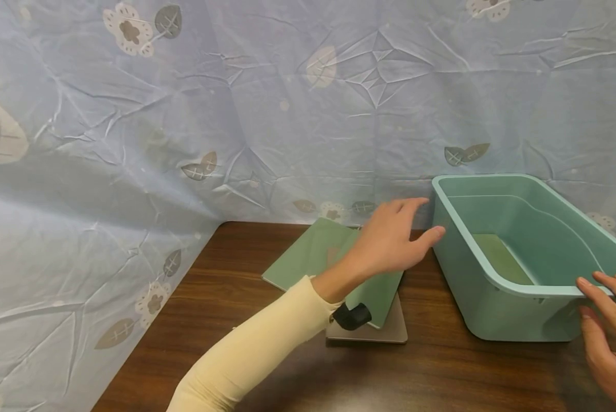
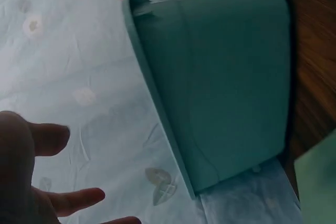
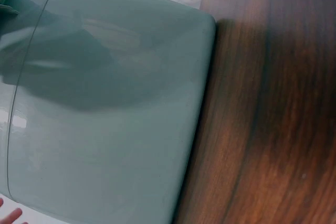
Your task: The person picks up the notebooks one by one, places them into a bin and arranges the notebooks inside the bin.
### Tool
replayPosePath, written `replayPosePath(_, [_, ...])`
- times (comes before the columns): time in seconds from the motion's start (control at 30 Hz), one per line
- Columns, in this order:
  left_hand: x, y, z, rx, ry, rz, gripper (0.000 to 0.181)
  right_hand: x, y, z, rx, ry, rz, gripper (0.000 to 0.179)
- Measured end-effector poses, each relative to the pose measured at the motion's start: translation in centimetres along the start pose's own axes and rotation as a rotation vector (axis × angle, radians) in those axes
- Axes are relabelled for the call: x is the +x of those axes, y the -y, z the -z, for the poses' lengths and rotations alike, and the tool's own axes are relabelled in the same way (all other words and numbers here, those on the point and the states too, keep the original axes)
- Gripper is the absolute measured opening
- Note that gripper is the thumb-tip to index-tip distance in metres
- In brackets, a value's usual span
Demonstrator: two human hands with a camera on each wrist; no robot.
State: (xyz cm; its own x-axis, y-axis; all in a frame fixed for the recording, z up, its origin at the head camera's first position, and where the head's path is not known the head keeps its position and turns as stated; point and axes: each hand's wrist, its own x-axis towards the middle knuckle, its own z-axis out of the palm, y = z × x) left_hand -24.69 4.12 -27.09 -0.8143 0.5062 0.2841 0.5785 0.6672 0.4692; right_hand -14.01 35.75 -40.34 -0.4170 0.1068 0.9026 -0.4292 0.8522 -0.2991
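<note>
A teal plastic bin (image 1: 524, 315) stands on the right of the table. My right hand (image 1: 613, 337) is at its near rim, fingers over the edge and thumb against the outside wall. Left of the bin, my left hand (image 1: 392, 237) hovers with spread fingers pointing toward the bin's side, holding nothing. Beneath it lie a green notebook (image 1: 299, 254), a second green notebook (image 1: 382, 294) and a greyish-brown notebook (image 1: 397, 329), overlapping and partly hidden by the forearm. In the left wrist view, thumb and fingers (image 2: 79, 201) are apart from the bin (image 2: 231, 87).
Inside the bin a flat olive-green thing (image 1: 500, 257) lies on the floor. The dark wooden table (image 1: 225, 286) meets a pale blue patterned cloth (image 1: 287, 131) hanging at the back and left. A black strap part (image 1: 353, 316) sticks out from the left cuff.
</note>
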Motion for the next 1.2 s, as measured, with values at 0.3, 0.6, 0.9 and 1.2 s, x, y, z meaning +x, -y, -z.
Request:
replayPosePath(0.3, [-1.5,1.2,-0.8,0.212,0.002,-0.02,0.063,0.0,0.0,0.0,0.004,-0.011,0.009,0.045])
replayPosePath(0.6, [-2.1,4.3,-0.8,0.187,-0.023,0.069,0.061,-0.1,-0.1,0.0,-0.008,-0.003,0.021,0.044])
replayPosePath(0.9, [-3.2,7.3,-0.5,0.106,-0.068,0.123,0.06,0.1,-0.2,0.0,-0.009,-0.008,0.038,0.046])
replayPosePath(1.2, [-4.3,9.7,-0.4,0.061,-0.142,0.147,0.058,0.1,-0.2,0.0,0.01,-0.009,0.037,0.046])
